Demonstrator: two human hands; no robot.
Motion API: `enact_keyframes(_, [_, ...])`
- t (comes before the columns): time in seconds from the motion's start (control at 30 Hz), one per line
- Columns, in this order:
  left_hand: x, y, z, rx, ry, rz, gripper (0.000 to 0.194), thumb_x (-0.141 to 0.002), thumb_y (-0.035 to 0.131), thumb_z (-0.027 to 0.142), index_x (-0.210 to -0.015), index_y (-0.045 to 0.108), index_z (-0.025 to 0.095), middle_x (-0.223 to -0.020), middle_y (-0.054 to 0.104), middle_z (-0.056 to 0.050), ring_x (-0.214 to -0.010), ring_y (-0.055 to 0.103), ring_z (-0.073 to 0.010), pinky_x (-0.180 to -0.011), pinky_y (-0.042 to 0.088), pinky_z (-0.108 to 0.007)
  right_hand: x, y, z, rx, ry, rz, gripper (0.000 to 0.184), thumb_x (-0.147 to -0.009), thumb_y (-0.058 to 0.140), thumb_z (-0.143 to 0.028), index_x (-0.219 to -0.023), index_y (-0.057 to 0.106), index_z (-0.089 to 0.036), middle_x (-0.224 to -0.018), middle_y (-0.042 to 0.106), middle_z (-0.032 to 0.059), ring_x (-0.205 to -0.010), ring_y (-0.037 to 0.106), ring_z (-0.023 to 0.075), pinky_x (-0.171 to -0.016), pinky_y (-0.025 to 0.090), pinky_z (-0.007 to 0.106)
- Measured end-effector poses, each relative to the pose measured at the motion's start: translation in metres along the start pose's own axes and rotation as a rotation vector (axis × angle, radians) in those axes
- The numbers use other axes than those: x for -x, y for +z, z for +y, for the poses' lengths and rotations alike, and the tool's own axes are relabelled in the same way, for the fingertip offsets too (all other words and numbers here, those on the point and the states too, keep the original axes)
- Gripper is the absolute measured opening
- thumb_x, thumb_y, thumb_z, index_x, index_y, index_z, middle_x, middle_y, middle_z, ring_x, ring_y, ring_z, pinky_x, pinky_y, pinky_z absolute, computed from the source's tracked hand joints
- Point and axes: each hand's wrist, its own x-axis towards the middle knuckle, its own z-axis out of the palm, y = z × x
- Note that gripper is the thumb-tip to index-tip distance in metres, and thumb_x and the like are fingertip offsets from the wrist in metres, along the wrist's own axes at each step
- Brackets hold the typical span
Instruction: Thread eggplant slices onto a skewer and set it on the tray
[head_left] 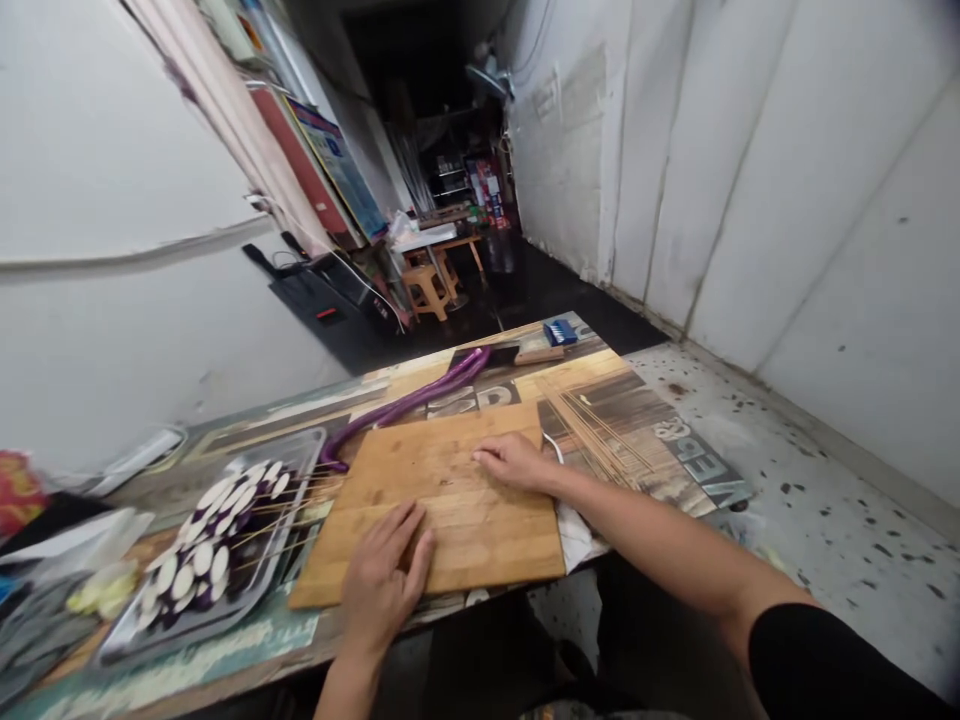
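A wooden cutting board (420,480) lies on the low table in front of me. My left hand (384,580) rests flat on its near edge, fingers together, holding nothing. My right hand (514,462) lies palm down near the board's right side, fingers pointing left, nothing in it. Long purple eggplants (409,402) lie just beyond the board's far left corner. A metal tray (292,448) to the left holds skewers of sliced eggplant (206,540).
Loose bamboo skewers (607,440) lie right of the board. A cleaver (517,354) and a blue box (559,331) sit at the table's far end. Plastic bags (90,570) are at far left. A white wall runs on the right, stools (427,285) stand down the dark passage.
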Motion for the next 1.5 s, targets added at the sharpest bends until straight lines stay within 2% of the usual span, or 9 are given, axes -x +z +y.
enact_keyframes(0.13, [0.000, -0.002, -0.001, -0.014, 0.024, 0.024, 0.028, -0.081, 0.056, 0.027, -0.108, 0.062, 0.022, -0.111, 0.065, -0.010, -0.104, 0.060, -0.0254, -0.092, 0.047, -0.043, 0.000, 0.000, 0.002, 0.024, -0.021, 0.067, 0.017, -0.087, 0.052, -0.014, -0.086, 0.068, -0.015, -0.084, 0.067, 0.0020, -0.078, 0.060, 0.0150, -0.068, 0.040, 0.020])
enact_keyframes(0.23, [-0.001, -0.002, 0.001, -0.016, 0.023, 0.040, 0.026, -0.081, 0.056, 0.026, -0.105, 0.063, 0.021, -0.107, 0.066, -0.010, -0.102, 0.061, -0.0250, -0.091, 0.047, -0.042, 0.001, -0.025, -0.002, 0.135, 0.052, 0.171, 0.019, -0.088, 0.049, -0.015, -0.094, 0.067, -0.015, -0.087, 0.066, 0.0025, -0.079, 0.060, 0.0153, -0.070, 0.041, 0.021])
enact_keyframes(0.4, [-0.001, -0.001, 0.001, 0.007, 0.018, 0.052, 0.025, -0.080, 0.056, 0.026, -0.103, 0.064, 0.020, -0.107, 0.066, -0.010, -0.102, 0.061, -0.0245, -0.092, 0.046, -0.041, 0.022, -0.097, -0.007, 0.683, 0.415, 0.115, 0.022, -0.091, 0.048, -0.026, -0.097, 0.066, -0.014, -0.097, 0.063, 0.0104, -0.090, 0.058, 0.0234, -0.075, 0.043, 0.028])
enact_keyframes(0.5, [0.001, 0.001, -0.001, 0.012, 0.009, 0.052, 0.026, -0.080, 0.056, 0.026, -0.103, 0.065, 0.020, -0.108, 0.066, -0.010, -0.103, 0.060, -0.0243, -0.095, 0.044, -0.041, 0.046, -0.118, -0.004, 0.941, 0.635, 0.024, 0.052, -0.087, 0.054, -0.053, -0.108, 0.061, -0.005, -0.106, 0.057, 0.0210, -0.097, 0.055, 0.0320, -0.081, 0.043, 0.037])
enact_keyframes(0.6, [0.002, 0.001, -0.002, 0.010, 0.003, 0.062, 0.026, -0.079, 0.056, 0.026, -0.103, 0.065, 0.018, -0.108, 0.066, -0.011, -0.103, 0.060, -0.0247, -0.096, 0.043, -0.041, 0.068, -0.114, -0.003, 1.024, 0.704, -0.020, 0.073, -0.078, 0.056, -0.068, -0.109, 0.060, -0.001, -0.107, 0.053, 0.0238, -0.101, 0.052, 0.0357, -0.084, 0.043, 0.041])
enact_keyframes(0.67, [0.002, 0.001, -0.002, 0.004, 0.011, 0.074, 0.025, -0.080, 0.056, 0.026, -0.101, 0.066, 0.017, -0.107, 0.067, -0.011, -0.103, 0.060, -0.0249, -0.096, 0.044, -0.041, 0.075, -0.106, -0.004, 1.047, 0.696, -0.028, 0.069, -0.080, 0.055, -0.066, -0.107, 0.061, -0.002, -0.107, 0.053, 0.0232, -0.100, 0.052, 0.0346, -0.084, 0.043, 0.040])
enact_keyframes(0.87, [0.000, 0.001, 0.000, -0.028, 0.041, 0.110, 0.024, -0.082, 0.055, 0.027, -0.098, 0.067, 0.015, -0.104, 0.068, -0.011, -0.098, 0.062, -0.0235, -0.091, 0.047, -0.039, 0.061, -0.103, 0.000, 1.069, 0.786, -0.073, 0.024, -0.090, 0.051, -0.019, -0.103, 0.063, -0.004, -0.099, 0.060, 0.0202, -0.093, 0.060, 0.0257, -0.080, 0.046, 0.029])
enact_keyframes(1.03, [0.000, 0.001, 0.001, -0.036, 0.016, 0.101, 0.024, -0.083, 0.053, 0.027, -0.098, 0.067, 0.015, -0.104, 0.068, -0.011, -0.099, 0.061, -0.0233, -0.092, 0.047, -0.040, 0.049, -0.112, 0.012, 1.092, 0.786, -0.047, 0.023, -0.087, 0.047, -0.007, -0.099, 0.066, -0.008, -0.093, 0.063, 0.0177, -0.091, 0.061, 0.0250, -0.077, 0.047, 0.029])
enact_keyframes(1.5, [0.001, 0.001, 0.003, -0.012, -0.030, 0.068, 0.024, -0.083, 0.052, 0.024, -0.101, 0.065, 0.016, -0.107, 0.067, -0.010, -0.103, 0.060, -0.0228, -0.092, 0.046, -0.041, 0.054, -0.124, 0.031, 1.062, 0.681, -0.066, 0.028, -0.089, 0.052, -0.037, -0.097, 0.065, -0.014, -0.095, 0.063, 0.0116, -0.088, 0.061, 0.0234, -0.070, 0.045, 0.027])
